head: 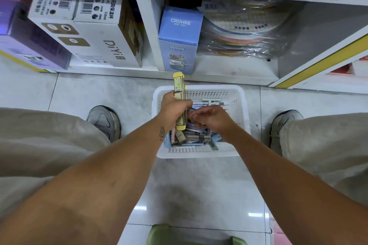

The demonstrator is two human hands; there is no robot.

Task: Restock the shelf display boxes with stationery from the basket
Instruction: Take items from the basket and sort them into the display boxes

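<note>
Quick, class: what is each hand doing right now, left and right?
Left hand: grips a bundle of yellow stationery packs above the white basket.
Right hand: fingers curled down among the basket's items; whether it holds anything cannot be told.

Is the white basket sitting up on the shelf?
No, the white basket sits on the floor between the person's shoes, in front of the shelf.

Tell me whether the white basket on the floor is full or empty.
Partly full. The white basket holds a jumble of stationery at its near end, while bare mesh shows at its far side. How deep the pile goes, I cannot tell.
</note>
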